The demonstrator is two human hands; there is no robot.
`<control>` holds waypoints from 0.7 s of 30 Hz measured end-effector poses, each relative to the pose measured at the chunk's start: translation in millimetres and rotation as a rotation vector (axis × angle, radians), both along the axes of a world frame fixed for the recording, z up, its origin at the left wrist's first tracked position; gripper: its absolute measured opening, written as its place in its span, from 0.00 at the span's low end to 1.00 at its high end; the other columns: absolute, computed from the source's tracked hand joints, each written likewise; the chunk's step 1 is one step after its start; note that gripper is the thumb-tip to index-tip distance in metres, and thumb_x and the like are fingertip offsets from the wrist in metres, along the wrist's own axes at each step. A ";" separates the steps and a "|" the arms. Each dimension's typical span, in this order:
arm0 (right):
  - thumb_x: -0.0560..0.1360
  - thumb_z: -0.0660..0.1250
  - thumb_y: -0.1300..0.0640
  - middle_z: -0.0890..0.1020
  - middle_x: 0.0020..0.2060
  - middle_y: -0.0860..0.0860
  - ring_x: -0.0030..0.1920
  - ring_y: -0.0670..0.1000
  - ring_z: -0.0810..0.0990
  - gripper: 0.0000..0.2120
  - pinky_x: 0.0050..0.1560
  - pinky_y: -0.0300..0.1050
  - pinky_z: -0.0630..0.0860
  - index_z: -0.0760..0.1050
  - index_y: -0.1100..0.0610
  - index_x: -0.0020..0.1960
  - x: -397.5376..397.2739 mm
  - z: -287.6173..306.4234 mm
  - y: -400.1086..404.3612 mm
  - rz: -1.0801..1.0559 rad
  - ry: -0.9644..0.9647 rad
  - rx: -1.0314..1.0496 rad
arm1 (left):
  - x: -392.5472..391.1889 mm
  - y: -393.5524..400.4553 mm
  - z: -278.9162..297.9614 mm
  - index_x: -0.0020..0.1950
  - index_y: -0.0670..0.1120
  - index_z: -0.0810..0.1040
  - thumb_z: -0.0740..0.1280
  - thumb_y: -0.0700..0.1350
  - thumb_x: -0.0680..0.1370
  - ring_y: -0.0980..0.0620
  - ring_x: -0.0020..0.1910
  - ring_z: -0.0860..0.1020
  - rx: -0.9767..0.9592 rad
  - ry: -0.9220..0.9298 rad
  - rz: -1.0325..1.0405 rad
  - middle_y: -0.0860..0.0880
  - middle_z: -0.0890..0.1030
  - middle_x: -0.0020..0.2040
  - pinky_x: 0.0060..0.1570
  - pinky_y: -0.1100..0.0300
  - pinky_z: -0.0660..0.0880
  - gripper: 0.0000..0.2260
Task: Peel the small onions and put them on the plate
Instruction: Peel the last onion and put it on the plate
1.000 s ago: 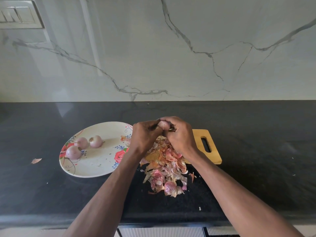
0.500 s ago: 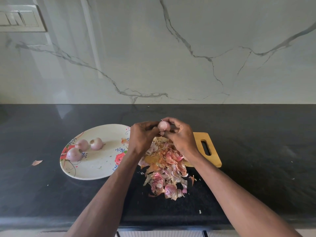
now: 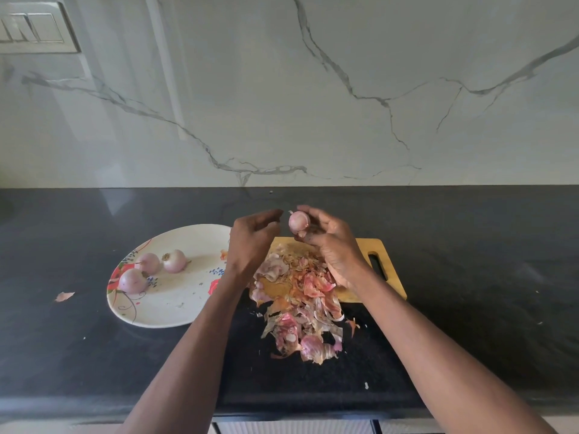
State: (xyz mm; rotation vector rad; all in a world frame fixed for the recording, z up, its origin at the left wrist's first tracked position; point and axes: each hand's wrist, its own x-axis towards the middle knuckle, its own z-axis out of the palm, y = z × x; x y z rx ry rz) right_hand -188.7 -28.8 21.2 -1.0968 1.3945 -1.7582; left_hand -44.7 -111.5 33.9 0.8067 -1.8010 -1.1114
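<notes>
Spilling off the cutting board (image 3: 388, 245) toward the desk (image 3: 62, 355) edge lie onion peels (image 3: 297, 305). Left, three peeled onions (image 3: 150, 264) sit on the plate (image 3: 175, 308). Beyond, the right hand (image 3: 332, 242) pinches a small onion (image 3: 297, 221); the left hand (image 3: 250, 242) is released, just beside it.

Black counter (image 3: 470, 245) — plate (image 3: 175, 311), cutting board (image 3: 380, 245), peels (image 3: 297, 296).

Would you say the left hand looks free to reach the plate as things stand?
Probably yes: the left hand holds nothing and hovers at the plate edge, with nothing in between; the right hand holds the onion.
</notes>
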 end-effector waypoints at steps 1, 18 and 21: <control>0.71 0.73 0.72 0.84 0.59 0.52 0.61 0.49 0.81 0.26 0.59 0.44 0.79 0.78 0.54 0.65 -0.2 0.4 0.5 -0.002 0.013 0.001 | 0.8 -0.7 0.5 0.61 0.44 0.85 0.71 0.42 0.73 0.51 0.56 0.84 0.052 0.062 -0.046 0.49 0.86 0.56 0.62 0.46 0.79 0.16; 0.72 0.77 0.62 0.84 0.60 0.52 0.61 0.49 0.81 0.23 0.63 0.54 0.79 0.79 0.56 0.66 2.9 -7.2 1.1 -0.162 0.403 -0.021 | -2.9 10.7 -3.4 0.56 0.44 0.86 0.75 0.40 0.76 0.61 0.45 0.85 -0.110 0.048 -0.090 0.53 0.87 0.45 0.44 0.68 0.78 0.09; 0.73 0.77 0.59 0.84 0.59 0.51 0.60 0.48 0.82 0.22 0.61 0.54 0.80 0.80 0.56 0.65 3.3 -7.9 0.8 -0.188 0.418 -0.026 | -3.7 11.7 -4.1 0.55 0.43 0.86 0.74 0.39 0.76 0.60 0.44 0.85 -0.108 0.048 -0.073 0.51 0.87 0.45 0.44 0.68 0.79 0.09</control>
